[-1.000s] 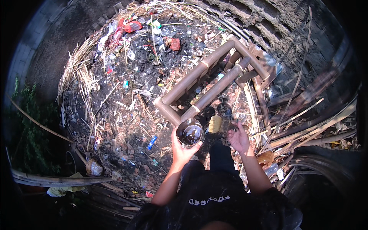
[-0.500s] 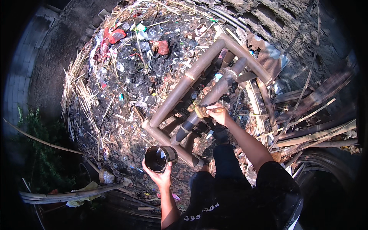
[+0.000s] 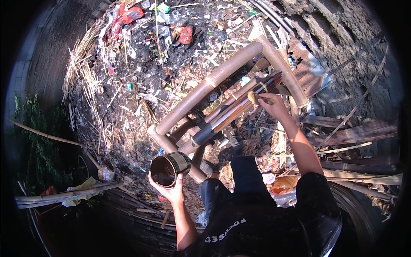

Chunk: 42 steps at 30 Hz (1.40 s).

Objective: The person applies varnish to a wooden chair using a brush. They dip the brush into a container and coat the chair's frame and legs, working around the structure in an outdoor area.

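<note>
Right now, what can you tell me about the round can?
The round can is open-topped, dark inside, with a dark outer wall bearing a paler greenish-grey band; it looks like metal. It tilts, mouth toward the left, its side gripped by the left hand's fingers, near the lower end of the brown frame. Its contents are unclear.

One left hand (image 3: 171,192) and one right hand (image 3: 274,105), two in all, with two forearms (image 3: 304,149). One dark can (image 3: 182,162) and one brush (image 3: 252,98), a single one to each hand. One bamboo frame (image 3: 209,82), with two end pieces (image 3: 287,69), one at either end. Of clothing, one dark shirt (image 3: 274,222) and two trouser legs (image 3: 248,175). Around these, at least two red plastic scraps (image 3: 132,15), one orange-brown scrap (image 3: 282,183), one rusty sheet (image 3: 310,70), one pale yellow sheet (image 3: 81,192), one leafy green clump (image 3: 36,141) and one rough wall (image 3: 351,51) at the upper right. Dry stalks (image 3: 77,73) and small pale scraps (image 3: 150,98): too many to count.
</note>
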Available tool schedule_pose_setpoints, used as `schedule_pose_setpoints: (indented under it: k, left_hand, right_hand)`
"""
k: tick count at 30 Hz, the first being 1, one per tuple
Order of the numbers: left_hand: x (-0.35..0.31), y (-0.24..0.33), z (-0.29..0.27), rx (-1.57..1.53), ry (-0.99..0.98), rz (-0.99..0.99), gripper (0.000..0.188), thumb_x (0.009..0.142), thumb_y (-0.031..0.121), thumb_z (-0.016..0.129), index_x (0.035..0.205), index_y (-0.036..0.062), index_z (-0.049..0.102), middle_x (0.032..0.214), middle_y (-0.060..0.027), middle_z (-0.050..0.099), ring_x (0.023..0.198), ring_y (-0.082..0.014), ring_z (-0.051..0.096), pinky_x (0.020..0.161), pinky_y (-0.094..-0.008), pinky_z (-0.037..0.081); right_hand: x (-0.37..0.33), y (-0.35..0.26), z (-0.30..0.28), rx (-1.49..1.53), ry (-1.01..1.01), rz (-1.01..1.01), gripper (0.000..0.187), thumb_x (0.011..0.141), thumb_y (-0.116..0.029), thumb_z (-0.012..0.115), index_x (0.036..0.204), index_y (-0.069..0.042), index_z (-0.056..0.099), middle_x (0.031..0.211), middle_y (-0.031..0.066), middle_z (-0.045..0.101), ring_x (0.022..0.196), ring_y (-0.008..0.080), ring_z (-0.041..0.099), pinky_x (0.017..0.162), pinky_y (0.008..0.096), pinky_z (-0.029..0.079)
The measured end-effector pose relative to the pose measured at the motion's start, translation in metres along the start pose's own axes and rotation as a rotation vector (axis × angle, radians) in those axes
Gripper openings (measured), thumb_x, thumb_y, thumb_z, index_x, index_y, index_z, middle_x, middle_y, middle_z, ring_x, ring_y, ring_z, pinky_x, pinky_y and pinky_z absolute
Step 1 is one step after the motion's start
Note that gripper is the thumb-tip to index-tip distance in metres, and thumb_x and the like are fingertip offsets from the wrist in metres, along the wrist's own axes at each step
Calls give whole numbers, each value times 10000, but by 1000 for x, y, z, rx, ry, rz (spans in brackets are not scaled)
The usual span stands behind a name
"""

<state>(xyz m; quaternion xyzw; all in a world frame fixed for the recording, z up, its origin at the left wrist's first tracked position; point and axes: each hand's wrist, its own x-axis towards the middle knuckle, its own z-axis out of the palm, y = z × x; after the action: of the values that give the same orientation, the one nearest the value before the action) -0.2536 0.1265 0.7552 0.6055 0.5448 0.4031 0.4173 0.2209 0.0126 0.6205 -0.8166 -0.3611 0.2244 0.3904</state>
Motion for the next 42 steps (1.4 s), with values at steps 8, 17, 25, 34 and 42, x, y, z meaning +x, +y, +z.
schedule_pose_setpoints:
  k: [8,17,25,34,42]
  left_hand:
    - [-1,-1,-28,71,76,43,1047,771,149,913,1579,48,255,1509,-163,413,1375,-287,456,1168,-453,384]
    - [9,-39,-82,113,187,-31,1115,712,136,945,1578,64,247,1531,-189,367,1397,-329,428,1189,-492,375]
    - [20,-73,-119,-16,180,-81,1128,705,62,927,1586,68,223,1547,-191,354,1427,-318,405,1194,-470,384]
    - [24,-95,-155,53,158,29,1100,716,84,925,1580,62,245,1525,-178,372,1408,-316,428,1181,-470,389]
    - [23,-106,-151,168,201,-23,1133,692,146,949,1578,46,251,1530,-195,363,1398,-337,436,1197,-493,384]
  right_hand:
    - [-37,-38,91,-239,111,-138,269,940,-199,702,1153,-38,740,1076,236,720,873,419,719,777,451,591]
    - [-39,-30,114,27,96,68,259,920,-148,766,1116,21,753,1014,194,778,875,297,766,797,353,589]
    - [12,-92,214,-257,-475,102,434,850,-390,768,1034,2,737,1049,299,724,1062,480,669,956,503,529]
    - [-3,-141,199,-493,-321,118,364,880,-350,749,1025,-16,759,990,252,751,970,403,731,886,472,574]
    - [32,-45,75,-308,-28,95,272,880,-306,760,1011,-69,782,905,196,761,924,356,750,821,428,576]
